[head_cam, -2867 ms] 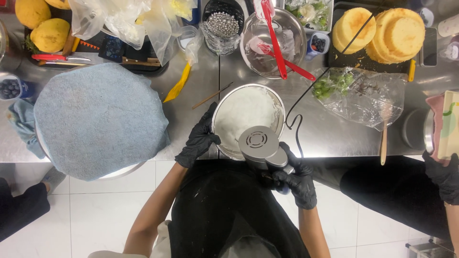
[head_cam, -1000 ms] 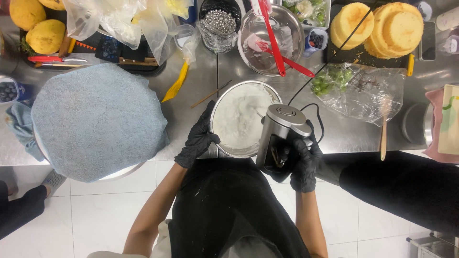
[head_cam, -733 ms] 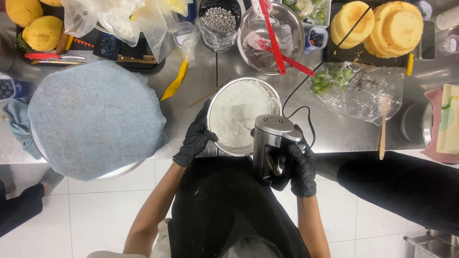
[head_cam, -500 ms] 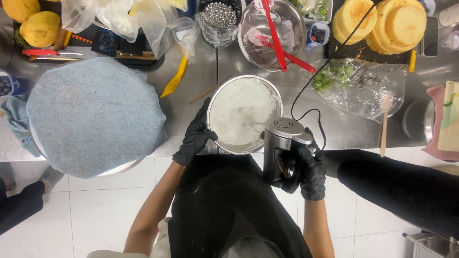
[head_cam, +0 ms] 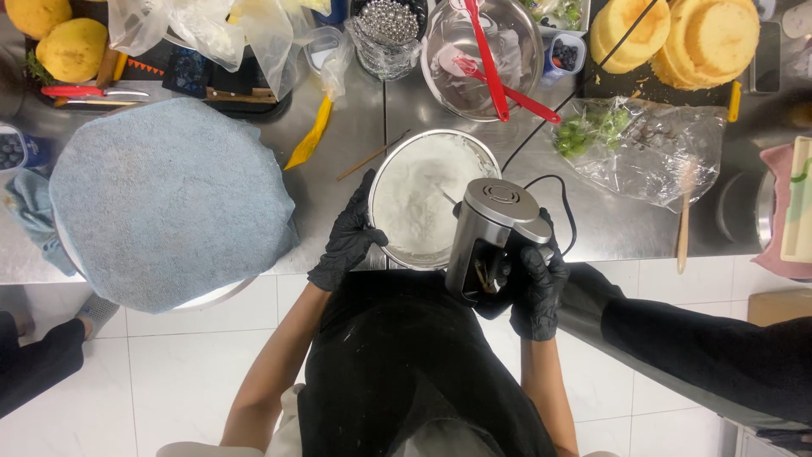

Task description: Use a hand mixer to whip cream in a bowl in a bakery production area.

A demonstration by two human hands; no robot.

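Far left edge: a small tub of blueberries is cut off by the frame; a pale blue cloth hangs over the tabletop edge.
Top left: two yellow fruits sit by a dark tray, partly under clear plastic bags.
Left: a round shape under a blue towel is fully covered; what is beneath cannot be made out.
Yellow piece: a yellow wedge-shaped item lies just right of the towel; its kind is unclear.
Left hand: black-gloved, grip clenched on the near-left rim of the metal bowl.
Bowl: on the tabletop's near edge, holding white cream.
Right hand: black-gloved, grip wrapped around the handle of the silver hand mixer, held tilted over the bowl's right rim; its beaters are mostly hidden by the body.
Cord: a black cord loops from the mixer toward the back.
Top centre: a glass bowl with red spatulas.
Right: a clear bag of green grapes, yellow sponge cakes behind.
Lower right: another person's black sleeve, cut off.
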